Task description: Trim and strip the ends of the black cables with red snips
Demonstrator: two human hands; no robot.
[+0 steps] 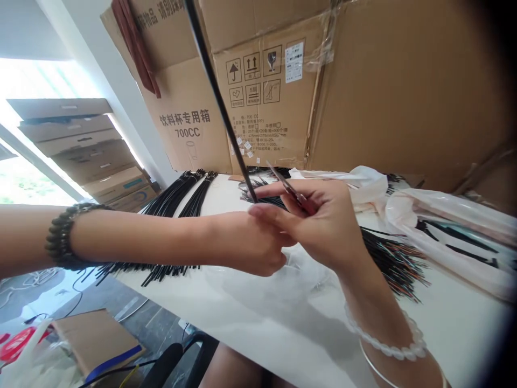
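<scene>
A thin black rod or cable (220, 97) rises from between my hands toward the top of the view. My right hand (323, 215) pinches its lower end between thumb and forefinger, and small scissors (297, 196) with a pointed metal blade are held in the same hand. Just under the right thumb, my left hand (258, 242) is curled closed, its back toward the camera; what its fingers hold is hidden. Bundles of black cables (172, 196) lie behind and below my left forearm. Another bundle with coloured tips (398, 261) lies to the right of my right wrist.
Large cardboard boxes (258, 118) stand along the back of the white table (242, 302). Clear plastic bags (452, 210) lie at the right. Stacked cartons (84, 140) stand by the window. A black chair part (169, 361) and a flat cardboard piece (97, 339) are below at the left.
</scene>
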